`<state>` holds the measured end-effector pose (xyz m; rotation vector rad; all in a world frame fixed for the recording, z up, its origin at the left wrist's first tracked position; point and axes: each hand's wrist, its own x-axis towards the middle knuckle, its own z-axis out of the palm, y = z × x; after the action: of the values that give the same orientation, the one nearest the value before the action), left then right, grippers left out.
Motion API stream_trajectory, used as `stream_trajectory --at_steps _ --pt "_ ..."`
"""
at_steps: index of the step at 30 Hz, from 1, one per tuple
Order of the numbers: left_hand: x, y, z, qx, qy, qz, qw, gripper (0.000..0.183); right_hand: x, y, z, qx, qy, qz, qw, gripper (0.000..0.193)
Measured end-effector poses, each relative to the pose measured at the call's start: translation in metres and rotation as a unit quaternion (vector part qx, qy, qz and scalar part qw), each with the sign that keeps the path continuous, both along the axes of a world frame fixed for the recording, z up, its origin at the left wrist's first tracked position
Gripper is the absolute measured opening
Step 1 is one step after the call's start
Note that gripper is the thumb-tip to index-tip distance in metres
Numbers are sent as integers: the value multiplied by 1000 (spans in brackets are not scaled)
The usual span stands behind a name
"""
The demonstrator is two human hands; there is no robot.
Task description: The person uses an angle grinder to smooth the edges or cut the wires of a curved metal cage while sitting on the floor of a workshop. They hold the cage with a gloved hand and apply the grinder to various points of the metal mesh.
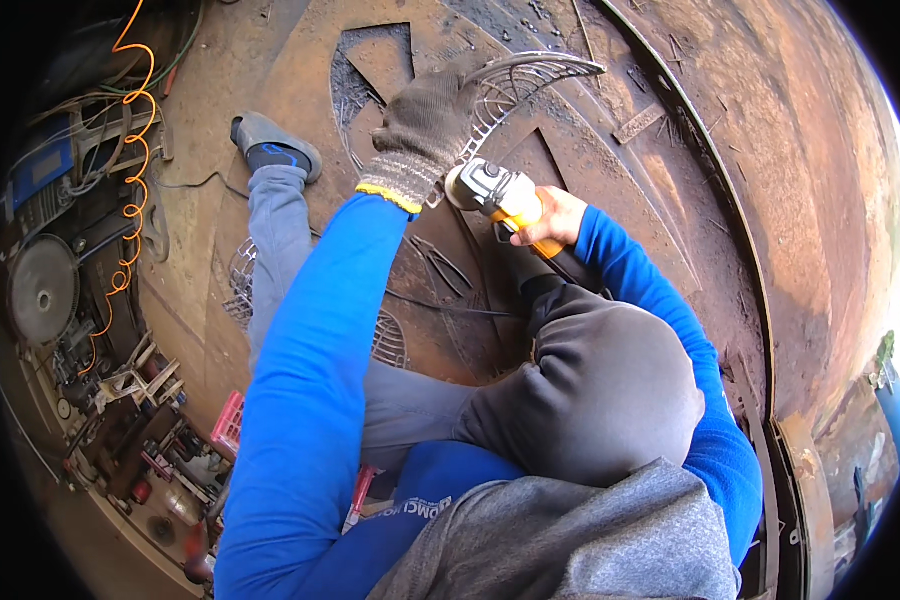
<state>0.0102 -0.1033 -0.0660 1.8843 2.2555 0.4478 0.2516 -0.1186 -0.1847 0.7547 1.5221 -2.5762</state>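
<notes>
My left hand [425,118], in a dark knit glove with a yellow cuff edge, is closed on a curved metal grille [515,88] with a thick outer rim and thin crossed bars. The glove hides part of the grille. My bare right hand [558,217] is wrapped round the body of a yellow and silver angle grinder [505,193]. The grinder's disc [458,186] is beside the lower end of the grille, close under my left wrist. Whether the disc touches the metal or spins, I cannot tell.
Rusty steel plates [610,200] cover the floor. Near my legs lie a pair of tongs or pliers [442,265] and another wire grille [389,340]. An orange coiled hose [137,185], a large round disc [43,290] and cluttered tools line the left. A raised metal edge [715,165] curves along the right.
</notes>
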Motion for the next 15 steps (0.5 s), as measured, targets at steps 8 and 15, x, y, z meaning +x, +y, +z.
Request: stream_trajectory --at_steps 8,15 --pt "-1 -2 -3 -27 -71 53 996 35 9 4 -16 -32 -54 -38 997 54" --pt "4 -6 4 -41 -19 41 998 33 9 8 -7 -122 -110 -7 986 50"
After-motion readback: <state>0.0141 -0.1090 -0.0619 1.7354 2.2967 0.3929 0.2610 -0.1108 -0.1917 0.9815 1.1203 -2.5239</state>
